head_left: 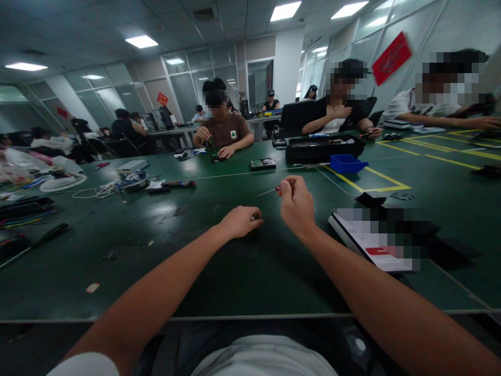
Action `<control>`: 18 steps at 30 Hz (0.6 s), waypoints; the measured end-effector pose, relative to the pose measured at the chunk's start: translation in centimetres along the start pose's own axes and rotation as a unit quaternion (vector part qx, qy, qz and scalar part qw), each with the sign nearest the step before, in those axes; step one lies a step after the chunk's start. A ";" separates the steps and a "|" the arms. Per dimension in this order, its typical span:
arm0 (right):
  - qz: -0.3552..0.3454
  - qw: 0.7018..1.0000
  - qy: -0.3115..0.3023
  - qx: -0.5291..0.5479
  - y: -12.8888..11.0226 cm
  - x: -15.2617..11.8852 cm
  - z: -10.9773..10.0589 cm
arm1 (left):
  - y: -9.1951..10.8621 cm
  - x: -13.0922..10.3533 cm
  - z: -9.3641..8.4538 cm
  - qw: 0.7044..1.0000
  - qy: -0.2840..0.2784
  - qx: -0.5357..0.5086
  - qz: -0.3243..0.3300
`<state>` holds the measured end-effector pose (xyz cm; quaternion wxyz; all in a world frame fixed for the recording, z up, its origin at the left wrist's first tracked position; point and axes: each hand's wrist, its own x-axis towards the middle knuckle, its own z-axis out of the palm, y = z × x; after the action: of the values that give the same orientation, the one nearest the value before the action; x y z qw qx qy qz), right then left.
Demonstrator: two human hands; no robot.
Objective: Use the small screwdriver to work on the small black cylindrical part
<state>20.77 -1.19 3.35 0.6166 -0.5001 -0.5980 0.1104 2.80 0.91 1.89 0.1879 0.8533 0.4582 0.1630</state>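
Observation:
My right hand [298, 206] is raised over the green table, fingers wrapped round a small screwdriver [278, 188] with a reddish handle. Its thin shaft points left and slightly down, toward the area just above my left hand [239, 222]. That hand rests low over the tabletop with fingers curled and thumb close to them. Something small and pale may be between its fingertips, but I cannot make it out. Beyond both hands lies a hard drive [263, 164] with its green circuit board facing up, touched by neither.
A blue bin [347, 164] and a long black case [324, 151] stand at the back right. A white printed box [370, 243] lies beside my right forearm. A long screwdriver [50, 235] and cables [105, 189] are at left. A co-worker [227, 128] works opposite.

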 end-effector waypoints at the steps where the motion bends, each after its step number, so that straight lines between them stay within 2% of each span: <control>1: 0.001 1.000 -0.002 0.002 0.0 0.0 0.0 | -0.4 -0.5 -0.6 1.000 0.002 -0.024 -0.016; 5: 0.006 1.000 -0.014 0.005 0.0 -0.1 0.0 | -2.5 -2.6 -3.4 0.982 0.007 -0.156 -0.106; 7: 0.008 1.000 -0.016 0.005 0.0 -0.1 0.0 | -4.1 -3.8 -5.0 0.964 0.037 -0.216 -0.152; 10: 0.009 1.000 -0.017 0.007 -0.1 -0.1 0.0 | -7.0 -5.8 -7.3 0.927 0.110 -0.291 -0.210; 12: 0.010 1.000 -0.020 0.007 -0.2 -0.1 0.0 | -9.1 -7.2 -8.6 0.892 0.167 -0.346 -0.239; 15: 0.010 1.000 -0.023 0.007 -0.1 -0.1 0.1 | -11.7 -9.5 -10.5 0.820 0.258 -0.431 -0.274; 18: 0.004 1.000 -0.019 0.006 0.0 -0.1 0.2 | -14.1 -12.0 -12.6 0.758 0.342 -0.463 -0.307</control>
<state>20.62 -1.16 3.29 0.6078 -0.4966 -0.6068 0.1255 -19.36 0.15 5.00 0.4308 0.3633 0.5981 0.5698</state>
